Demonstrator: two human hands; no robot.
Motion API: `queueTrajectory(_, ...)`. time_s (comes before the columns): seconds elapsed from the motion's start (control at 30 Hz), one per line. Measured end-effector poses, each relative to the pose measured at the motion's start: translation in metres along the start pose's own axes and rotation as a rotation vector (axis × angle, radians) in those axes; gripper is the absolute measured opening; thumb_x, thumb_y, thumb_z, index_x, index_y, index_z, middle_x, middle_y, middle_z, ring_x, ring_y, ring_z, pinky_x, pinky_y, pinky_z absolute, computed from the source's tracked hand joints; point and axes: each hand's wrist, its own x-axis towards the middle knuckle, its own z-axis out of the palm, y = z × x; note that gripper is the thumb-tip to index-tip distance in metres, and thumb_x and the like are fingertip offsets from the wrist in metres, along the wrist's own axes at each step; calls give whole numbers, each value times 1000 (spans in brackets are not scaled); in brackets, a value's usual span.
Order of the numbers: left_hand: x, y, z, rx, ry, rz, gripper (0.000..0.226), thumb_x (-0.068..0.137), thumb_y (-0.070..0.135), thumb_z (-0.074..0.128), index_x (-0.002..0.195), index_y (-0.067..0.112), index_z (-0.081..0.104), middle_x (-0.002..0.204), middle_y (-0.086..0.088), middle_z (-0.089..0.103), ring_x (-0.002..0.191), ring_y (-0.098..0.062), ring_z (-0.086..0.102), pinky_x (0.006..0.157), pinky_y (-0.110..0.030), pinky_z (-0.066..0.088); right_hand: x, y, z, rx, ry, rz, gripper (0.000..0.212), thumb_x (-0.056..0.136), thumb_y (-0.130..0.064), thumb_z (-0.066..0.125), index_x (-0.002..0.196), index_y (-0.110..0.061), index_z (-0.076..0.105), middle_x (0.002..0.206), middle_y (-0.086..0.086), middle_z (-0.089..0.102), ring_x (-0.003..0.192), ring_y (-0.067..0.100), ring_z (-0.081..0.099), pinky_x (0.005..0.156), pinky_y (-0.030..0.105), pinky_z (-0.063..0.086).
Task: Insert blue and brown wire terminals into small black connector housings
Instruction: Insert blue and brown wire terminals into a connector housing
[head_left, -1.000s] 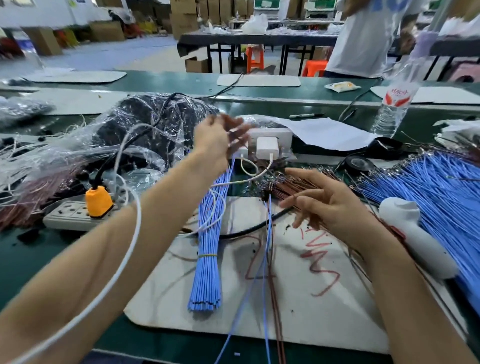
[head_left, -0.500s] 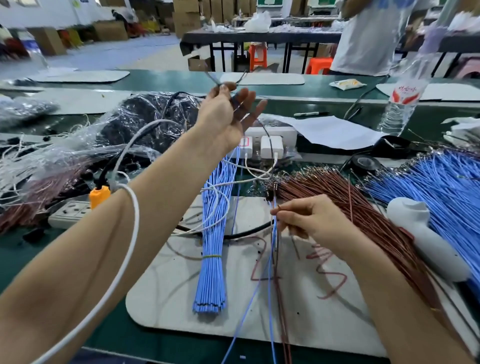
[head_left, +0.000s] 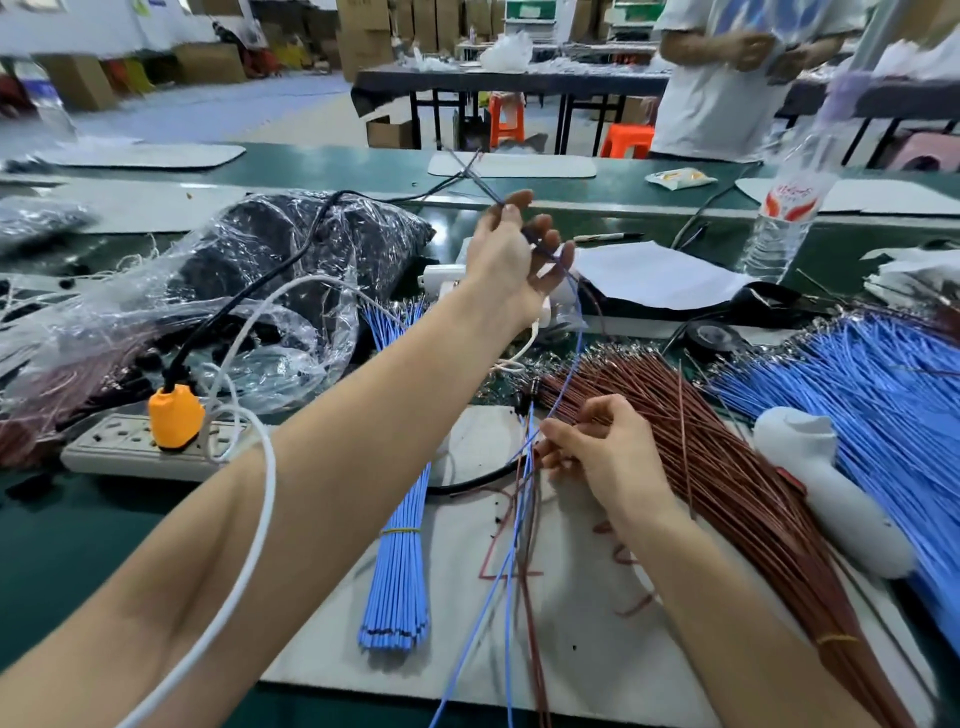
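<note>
Near and central on the surface (head_left: 78, 545): a mat (head_left: 597, 649). On the mat's left part, a tied wire bundle (head_left: 397, 571), running near to far. Left of the mat, a power strip (head_left: 119, 447) with a plug (head_left: 174, 415) in it; behind that, a plastic bag (head_left: 291, 260). Across the mat's right side, a fanned wire heap (head_left: 727, 467); right of it, a second wire heap (head_left: 883, 405). Behind the heaps, a bottle (head_left: 779, 223). Between left hand (head_left: 511, 260), raised far of centre, and right hand (head_left: 597, 447), at the mat's far edge: loose wires (head_left: 519, 519).

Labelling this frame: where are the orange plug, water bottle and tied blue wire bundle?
orange plug (head_left: 175, 415), head view, its body.
water bottle (head_left: 789, 201), head view, its label.
tied blue wire bundle (head_left: 396, 582), head view, below its tie.
</note>
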Motion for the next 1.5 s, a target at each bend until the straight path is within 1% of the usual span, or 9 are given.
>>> queueTrajectory(0.13,2,0,-10,-7,-40,18,28,106,21,32,95,17,57,70,-4,55,58,-13,52,60,-31,54,0,0,2,38,-92,-2,19,87,3,64,105,-2,62,58,6,66,45,10,58,45,18,48)
queueTrajectory(0.33,-25,-11,-35,272,-214,24,27,104,9,35,127,4,49,102,-12,61,87,-18,63,82,-27,54,4,-3,-1,191,-5,11,5,86,0,63,82,1,67,64,2,68,45,5,57,48,13,49)
queueTrajectory(0.5,-89,9,-130,775,-471,264,19,92,24,55,82,18,69,73,-1,67,59,-15,60,51,-20,46,9,-4,-11,217,51,0,14,90,-8,60,79,-3,67,64,6,70,49,10,62,47,17,52)
queueTrajectory(0.67,-82,54,-184,1413,122,605,28,87,29,54,63,18,63,58,2,57,53,-9,48,50,-22,35,8,1,-5,143,44,-36,12,89,-10,62,78,-9,67,68,9,73,54,13,67,51,19,54)
queueTrajectory(0.83,-9,92,-195,2096,459,59,19,91,9,51,81,-5,60,98,-24,64,94,-35,58,77,-34,45,5,-1,-7,177,22,-44,7,87,-8,63,81,-5,66,68,9,73,62,14,70,55,18,55)
queueTrajectory(1.03,22,97,-221,1996,421,75,28,90,13,60,116,2,62,115,-21,63,109,-33,57,89,-32,46,7,-2,-8,285,8,6,11,86,4,59,79,-1,66,61,4,68,53,11,65,52,19,55)
queueTrajectory(1.2,24,94,-217,1842,312,206,10,90,13,65,94,20,69,82,0,61,60,-7,51,50,-10,40,6,-3,-8,271,-9,-1,14,85,6,60,76,-4,65,57,3,66,49,11,64,49,20,54)
queueTrajectory(1.4,24,97,-209,1899,330,188,7,84,5,67,90,1,69,85,-13,68,83,-27,65,68,-28,47,4,-3,-7,230,-51,4,8,85,2,62,81,-4,65,57,5,67,50,13,66,49,20,55)
queueTrajectory(1.5,14,99,-200,1982,323,348,21,81,4,70,68,17,59,81,-7,61,74,-23,57,71,-28,46,5,-3,-9,229,-39,11,9,85,2,61,81,-4,65,58,5,67,50,14,66,49,20,54)
